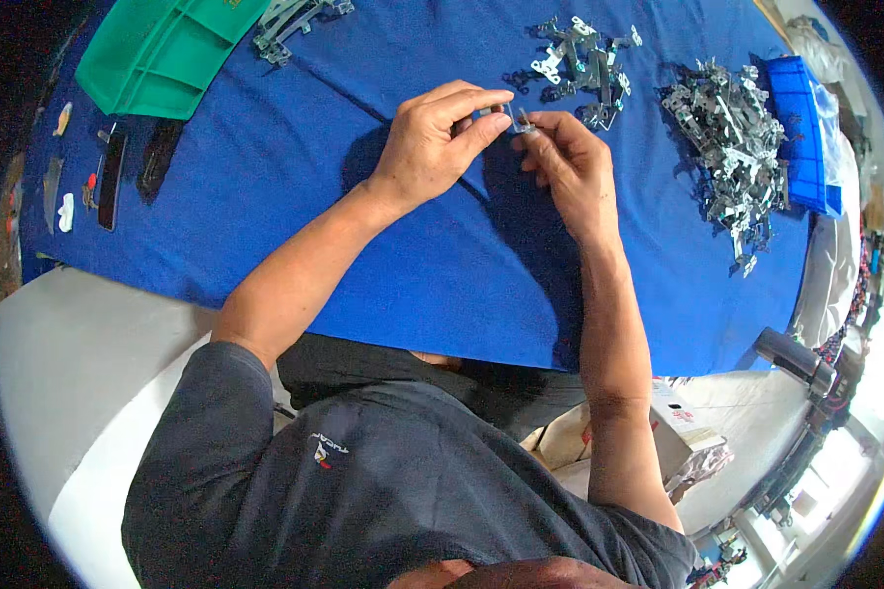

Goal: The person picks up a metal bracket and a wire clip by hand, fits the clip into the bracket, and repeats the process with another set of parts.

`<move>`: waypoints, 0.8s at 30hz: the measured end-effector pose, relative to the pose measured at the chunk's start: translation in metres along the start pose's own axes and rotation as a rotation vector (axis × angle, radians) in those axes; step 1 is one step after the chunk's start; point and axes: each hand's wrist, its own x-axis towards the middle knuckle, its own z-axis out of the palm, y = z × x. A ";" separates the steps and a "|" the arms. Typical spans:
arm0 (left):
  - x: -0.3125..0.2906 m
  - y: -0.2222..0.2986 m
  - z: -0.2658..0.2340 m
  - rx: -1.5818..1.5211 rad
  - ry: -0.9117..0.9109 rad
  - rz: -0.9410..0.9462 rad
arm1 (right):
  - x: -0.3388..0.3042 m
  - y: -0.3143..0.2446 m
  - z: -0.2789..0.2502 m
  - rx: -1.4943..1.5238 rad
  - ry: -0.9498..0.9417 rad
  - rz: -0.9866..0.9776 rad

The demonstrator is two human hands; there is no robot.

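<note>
Blue cloth [363, 196]: both hands, left [430, 147] and right [572, 167], pinch small metal bracket [521, 122] (fingers closed); bracket heap [732, 147] near.

left hand [430, 142]: fingers pinched, raised | right hand [568, 162]: fingertips pinched, facing left hand | forearms bare, converging

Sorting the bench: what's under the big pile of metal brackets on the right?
The blue cloth shows around the bracket pile; a blue tray adjoins it. Anything beneath is covered.
</note>
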 end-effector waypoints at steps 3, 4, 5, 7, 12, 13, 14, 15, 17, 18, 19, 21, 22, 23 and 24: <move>-0.001 0.003 -0.001 0.003 0.001 -0.022 | -0.001 -0.001 0.000 0.096 0.002 -0.001; -0.001 0.004 -0.002 0.012 0.004 -0.031 | 0.000 -0.002 0.000 0.174 -0.005 0.014; -0.001 0.004 -0.002 0.014 0.001 -0.033 | 0.000 -0.003 0.000 0.177 -0.005 0.015; -0.001 0.005 -0.001 0.029 -0.005 -0.013 | 0.000 -0.005 -0.004 0.184 -0.037 0.022; -0.001 0.004 0.001 0.050 -0.043 0.128 | 0.004 -0.001 -0.011 0.215 -0.099 0.037; -0.002 0.005 0.001 0.057 -0.059 0.157 | 0.004 0.001 -0.012 0.242 -0.116 0.002; -0.002 0.004 0.001 0.055 -0.061 0.155 | 0.005 0.002 -0.014 0.242 -0.115 0.006; -0.002 0.004 0.001 0.057 -0.073 0.175 | 0.006 0.002 -0.017 0.247 -0.152 0.014; -0.002 0.003 0.000 0.060 -0.083 0.194 | 0.007 0.002 -0.017 0.253 -0.191 0.022; -0.002 0.003 0.000 0.043 -0.109 0.198 | 0.007 0.002 -0.016 0.289 -0.161 -0.015; -0.002 0.003 0.001 0.027 -0.134 0.203 | 0.007 0.002 -0.014 0.325 -0.132 -0.053; -0.002 0.002 0.001 0.030 -0.133 0.205 | 0.007 0.000 -0.004 0.439 0.017 -0.040; -0.002 0.001 0.001 0.035 -0.132 0.206 | 0.008 0.000 -0.001 0.552 0.166 -0.025; -0.003 0.000 0.002 0.037 -0.131 0.208 | 0.007 0.001 -0.003 0.553 0.164 -0.029; -0.003 0.000 0.002 -0.034 -0.062 0.000 | 0.006 0.002 -0.007 0.461 0.140 0.014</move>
